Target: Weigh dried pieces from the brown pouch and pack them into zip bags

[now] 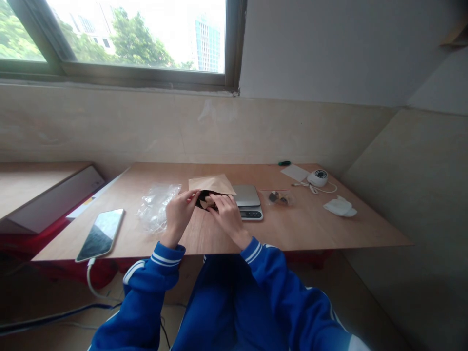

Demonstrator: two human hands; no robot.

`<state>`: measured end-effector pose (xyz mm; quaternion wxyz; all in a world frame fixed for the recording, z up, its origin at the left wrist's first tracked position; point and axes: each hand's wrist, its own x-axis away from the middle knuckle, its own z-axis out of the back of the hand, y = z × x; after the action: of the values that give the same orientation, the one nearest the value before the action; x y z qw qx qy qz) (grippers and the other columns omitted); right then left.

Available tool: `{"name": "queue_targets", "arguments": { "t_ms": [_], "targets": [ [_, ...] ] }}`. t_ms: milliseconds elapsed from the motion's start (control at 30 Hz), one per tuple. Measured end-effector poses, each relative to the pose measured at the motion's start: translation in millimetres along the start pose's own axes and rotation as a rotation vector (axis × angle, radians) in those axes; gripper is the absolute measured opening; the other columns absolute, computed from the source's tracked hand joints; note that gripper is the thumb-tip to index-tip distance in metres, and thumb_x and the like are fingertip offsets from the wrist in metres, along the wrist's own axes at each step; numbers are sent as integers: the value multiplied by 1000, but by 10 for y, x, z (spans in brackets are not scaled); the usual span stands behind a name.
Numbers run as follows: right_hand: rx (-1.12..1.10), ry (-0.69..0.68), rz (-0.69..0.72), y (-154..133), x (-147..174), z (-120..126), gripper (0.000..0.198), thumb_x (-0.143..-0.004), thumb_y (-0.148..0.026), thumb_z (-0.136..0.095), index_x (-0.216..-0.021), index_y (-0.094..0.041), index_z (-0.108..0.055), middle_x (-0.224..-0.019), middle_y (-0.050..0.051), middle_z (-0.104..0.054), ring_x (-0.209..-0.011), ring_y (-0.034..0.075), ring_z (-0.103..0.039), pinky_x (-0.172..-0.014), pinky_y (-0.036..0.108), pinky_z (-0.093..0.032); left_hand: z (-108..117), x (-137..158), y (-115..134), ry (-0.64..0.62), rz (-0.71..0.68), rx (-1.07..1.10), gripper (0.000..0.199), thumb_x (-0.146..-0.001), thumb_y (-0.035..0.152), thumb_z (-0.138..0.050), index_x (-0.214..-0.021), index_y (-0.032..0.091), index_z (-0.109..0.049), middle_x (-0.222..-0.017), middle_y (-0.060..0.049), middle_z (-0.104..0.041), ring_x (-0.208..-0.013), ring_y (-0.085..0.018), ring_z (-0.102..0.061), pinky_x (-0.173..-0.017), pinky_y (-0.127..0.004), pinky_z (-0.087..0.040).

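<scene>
Brown paper bag [212, 183], mouth toward person [228, 312]

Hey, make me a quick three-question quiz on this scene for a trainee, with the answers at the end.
1. What brown thing are the left hand and right hand at?
2. True or false: the phone has a cable at its near end.
3. What lies just right of the scale: A, the phone; B, the small clear packet; C, the green item?

Key: 1. brown bag; 2. true; 3. B.
</scene>
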<state>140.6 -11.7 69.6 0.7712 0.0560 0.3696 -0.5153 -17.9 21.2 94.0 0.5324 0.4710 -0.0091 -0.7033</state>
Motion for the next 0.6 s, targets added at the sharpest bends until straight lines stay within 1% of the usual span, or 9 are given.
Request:
{"name": "queue_targets", "arguments": {
  "t_ms": [133,267,333,467,600],
  "targets": [
    [-174,86,48,91,-6,2,31,-88,-22,-61,-118,-20,-62,-110,7,-69,-103,23,-61,-97,40,-40,27,-27,71,-89,101,-59,25,-85,41,-57,-91,25,-76,-72,-3,-73,-63,-18,-64,-54,-25,-39],
    [-261,163,54,200,-15,10,24,-86,-23,-65,-110,-22,-65,-103,3,-72,-96,21,-63,-92,37,-41,29,-44,142,-134,157,-86,29,-85,45,-55,-93,26,-76,-74,-3,-73,-65,-18,-65,-56,-25,-39],
    [-279,194,54,246,-25,23,24,-87,-23,-64,-111,-23,-64,-104,3,-71,-95,21,-63,-91,36,-40,18,-61,165,-140,161,-71,30,-85,46,-55,-93,26,-76,-74,-3,-74,-65,-18,-65,-56,-24,-39],
    [-273,228,101,312,-80,39,27,-90,-26,-59,-117,-23,-60,-109,4,-69,-99,20,-62,-94,35,-39,-12,-108,187,-137,166,-9,29,-84,45,-56,-91,25,-76,-72,-3,-73,-65,-17,-64,-56,-24,-38],
    [-268,303,75,319,-187,32,27,-91,-30,-57,-117,-23,-60,-110,5,-68,-102,20,-62,-95,36,-41,-40,-148,195,-124,192,68,31,-83,47,-57,-89,24,-76,-68,-2,-71,-62,-16,-63,-56,-24,-38]
  ]
}}
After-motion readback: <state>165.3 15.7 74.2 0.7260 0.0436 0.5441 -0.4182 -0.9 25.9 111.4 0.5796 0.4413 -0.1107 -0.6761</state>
